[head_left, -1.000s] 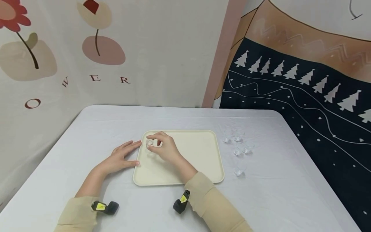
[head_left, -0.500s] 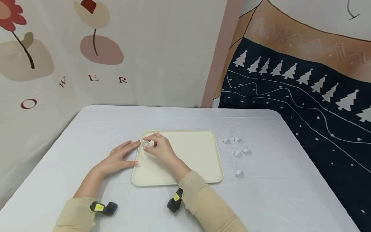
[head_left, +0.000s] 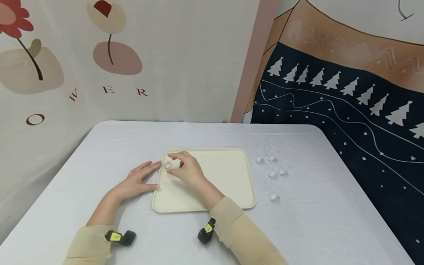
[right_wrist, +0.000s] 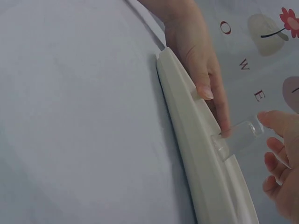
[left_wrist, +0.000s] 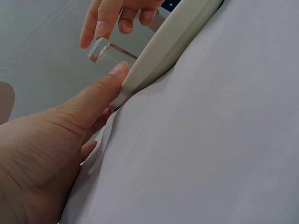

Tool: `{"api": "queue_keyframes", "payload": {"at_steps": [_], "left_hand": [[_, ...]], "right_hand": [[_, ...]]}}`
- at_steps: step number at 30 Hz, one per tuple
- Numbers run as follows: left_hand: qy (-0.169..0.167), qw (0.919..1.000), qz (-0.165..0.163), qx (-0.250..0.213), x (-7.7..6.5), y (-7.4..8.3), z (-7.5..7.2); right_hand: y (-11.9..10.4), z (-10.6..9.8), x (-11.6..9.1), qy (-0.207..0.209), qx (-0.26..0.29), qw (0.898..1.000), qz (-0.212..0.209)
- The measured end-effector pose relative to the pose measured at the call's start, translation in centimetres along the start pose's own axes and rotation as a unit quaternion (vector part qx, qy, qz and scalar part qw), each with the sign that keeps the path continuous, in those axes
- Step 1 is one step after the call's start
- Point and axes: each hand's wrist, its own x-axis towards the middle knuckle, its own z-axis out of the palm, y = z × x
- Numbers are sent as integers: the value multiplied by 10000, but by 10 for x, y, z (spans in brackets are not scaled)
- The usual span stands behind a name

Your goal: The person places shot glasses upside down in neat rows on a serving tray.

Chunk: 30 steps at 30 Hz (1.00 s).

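A small clear glass jar (head_left: pixel 167 165) stands upright near the back left corner of a cream tray (head_left: pixel 218 180). Around its mouth, my right hand (head_left: pixel 189 170) has thumb and forefinger spread, apart from the rim. The same jar (left_wrist: pixel 110 53) shows a lipped mouth and straight walls in the left wrist view. My left hand (head_left: pixel 135 181) lies against the tray's left edge, fingers extended and thumb touching the rim. In the right wrist view, the right forefinger hovers by the mouth of the jar (right_wrist: pixel 240 137), and the left hand (right_wrist: pixel 198 63) shows behind the tray edge.
Several clear glass vessels (head_left: pixel 271 172) stand on the white tablecloth (head_left: pixel 308 206) right of the tray. A patterned cloth (head_left: pixel 185 73) hangs behind the table, and a dark tree-print cloth (head_left: pixel 331 106) hangs at the right.
The right hand slid the jar slightly toward the tray's left edge. Its thumb and forefinger have since parted from the jar and drawn back a little rightward. The left hand has stayed put.
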Motion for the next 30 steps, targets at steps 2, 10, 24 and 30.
{"api": "queue_keyframes", "payload": {"at_steps": [2, 10, 24, 30], "left_hand": [[9, 10000, -28, -6, 0, -1, 1], [1, 9999, -151, 4, 1, -1, 0], [19, 9998, -170, -71, 0, 4, -1], [13, 10000, -62, -56, 0, 2, -1]], "right_hand": [[-3, -6, -3, 7, -39, 10000, -43], [-14, -30, -13, 61, -162, 9997, -189], [-26, -73, -42, 132, 45, 9984, -542], [-24, -96, -58, 321, 94, 9967, -741]]}}
